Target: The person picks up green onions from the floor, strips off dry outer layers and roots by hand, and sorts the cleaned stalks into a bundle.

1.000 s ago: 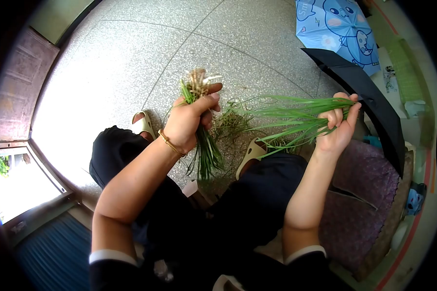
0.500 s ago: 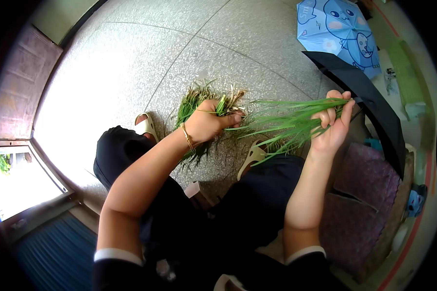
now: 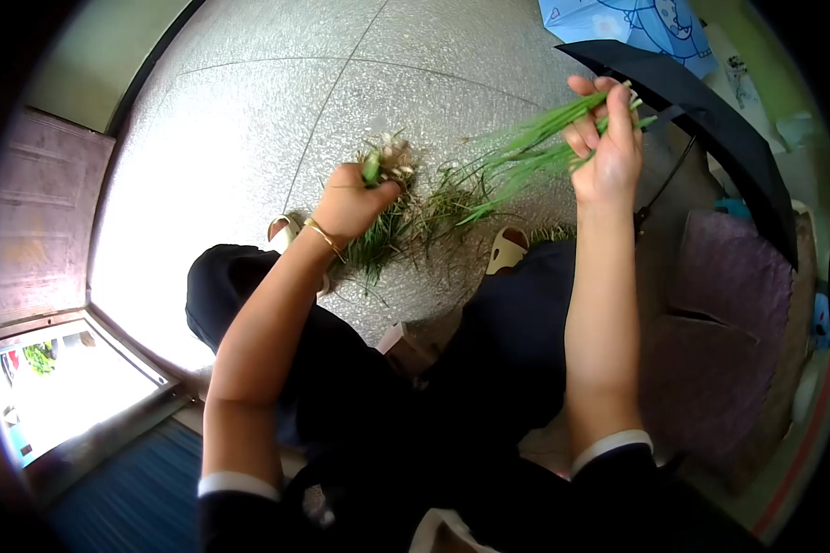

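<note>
Left hand grips the rooted bunch low over the floor, while right hand clasps long green leaves slanting down-left towards it.

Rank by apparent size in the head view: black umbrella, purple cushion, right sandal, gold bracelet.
1. Black umbrella and purple cushion look similar in extent; both are partly cut off, so I won't rank them.
2. Right sandal, partly hidden.
3. Gold bracelet, smallest.
</note>
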### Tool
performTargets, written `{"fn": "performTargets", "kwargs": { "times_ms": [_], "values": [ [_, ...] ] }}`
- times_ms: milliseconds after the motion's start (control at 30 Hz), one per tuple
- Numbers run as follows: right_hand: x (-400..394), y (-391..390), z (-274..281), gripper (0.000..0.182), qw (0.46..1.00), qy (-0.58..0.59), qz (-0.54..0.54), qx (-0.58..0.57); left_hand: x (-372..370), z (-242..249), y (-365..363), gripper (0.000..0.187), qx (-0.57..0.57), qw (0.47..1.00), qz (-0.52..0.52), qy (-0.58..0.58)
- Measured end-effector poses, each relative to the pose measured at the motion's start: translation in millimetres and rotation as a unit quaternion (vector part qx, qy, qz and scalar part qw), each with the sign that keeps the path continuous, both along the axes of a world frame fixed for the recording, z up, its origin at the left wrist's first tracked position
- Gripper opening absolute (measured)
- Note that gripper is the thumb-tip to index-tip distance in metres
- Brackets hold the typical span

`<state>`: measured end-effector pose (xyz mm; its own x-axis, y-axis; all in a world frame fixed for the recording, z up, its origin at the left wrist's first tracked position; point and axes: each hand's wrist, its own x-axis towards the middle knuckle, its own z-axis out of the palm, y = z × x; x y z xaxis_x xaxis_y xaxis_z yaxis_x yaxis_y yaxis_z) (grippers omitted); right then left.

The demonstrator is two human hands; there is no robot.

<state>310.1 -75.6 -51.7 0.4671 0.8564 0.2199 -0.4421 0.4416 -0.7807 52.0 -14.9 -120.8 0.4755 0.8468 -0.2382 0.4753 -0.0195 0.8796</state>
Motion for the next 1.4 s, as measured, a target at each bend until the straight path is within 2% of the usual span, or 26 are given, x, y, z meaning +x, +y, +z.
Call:
{"fn": "performTargets", "kwargs": {
  "times_ms": [67,100,233,367,433,500,567,600,667,700,733,767,833,900,967,1033,1133,1233,1300,1400],
  "values": [
    [-4,2,2,0.019,1.0,0.014,0.021,0.009,-4,7,1,0.016,-0.152,0.974,0.126,-0.112],
    [-5,3,2,0.019,1.0,0.017,0.022,0.013,-11,4,5,0.016,-0.194,0.95,0.15,-0.192],
    [-8,-1,1,0.02,0.997,0.041,0.046,0.04,-18,26,6,0.018,-0.226,0.91,0.211,-0.275],
    [2,-7,7,0.021,0.996,0.046,0.038,0.069,-7,40,13,0.017,-0.221,0.896,0.242,-0.3],
    [12,-10,7,0.022,0.997,0.037,-0.047,0.058,-3,37,22,0.017,-0.228,0.891,0.245,-0.308],
    [32,-12,3,0.022,0.993,0.072,-0.061,0.068,-3,30,29,0.016,-0.222,0.896,0.27,-0.275],
    [23,-14,6,0.022,0.988,0.075,-0.132,-0.013,-6,24,24,0.024,-0.225,0.924,0.198,-0.236],
    [15,-14,4,0.022,0.988,0.073,-0.132,-0.018,-5,19,21,0.024,-0.245,0.931,0.185,-0.199],
    [-5,-15,3,0.022,0.992,-0.065,-0.07,-0.081,-3,16,14,0.024,-0.283,0.937,0.116,-0.171],
    [-16,-17,4,0.025,0.993,-0.058,-0.005,-0.101,1,20,9,0.026,-0.289,0.936,0.069,-0.189],
    [-27,-18,1,0.025,0.986,-0.102,0.065,-0.117,8,35,2,0.027,-0.293,0.932,0.029,-0.213],
    [-41,-18,-2,0.024,0.981,-0.123,0.084,-0.127,11,48,-3,0.028,-0.295,0.925,-0.012,-0.237],
    [-72,-27,10,0.022,0.974,-0.065,0.101,-0.191,12,58,-6,0.034,-0.291,0.926,-0.077,-0.228],
    [-79,-27,-1,0.023,0.961,-0.174,0.131,-0.169,11,65,-17,0.034,-0.332,0.897,-0.079,-0.28],
    [-88,-29,5,0.022,0.966,-0.184,0.144,-0.109,9,70,-27,0.031,-0.347,0.884,-0.055,-0.307],
    [-96,-28,0,0.021,0.974,-0.185,0.104,-0.082,5,70,-32,0.029,-0.361,0.866,-0.053,-0.341],
    [-97,-25,-3,0.018,0.961,-0.075,0.15,-0.219,1,67,-36,0.029,-0.36,0.862,-0.05,-0.353],
    [-106,-20,-5,0.017,0.954,-0.118,0.158,-0.227,-1,63,-37,0.029,-0.33,0.869,-0.054,-0.365],
    [-116,-18,-7,0.015,0.967,-0.092,0.134,-0.194,4,68,-41,0.03,-0.29,0.887,-0.041,-0.357],
    [-99,-13,-24,0.014,0.944,-0.026,0.206,-0.257,-2,53,-32,0.016,-0.363,0.834,-0.049,-0.413]
  ]
}}
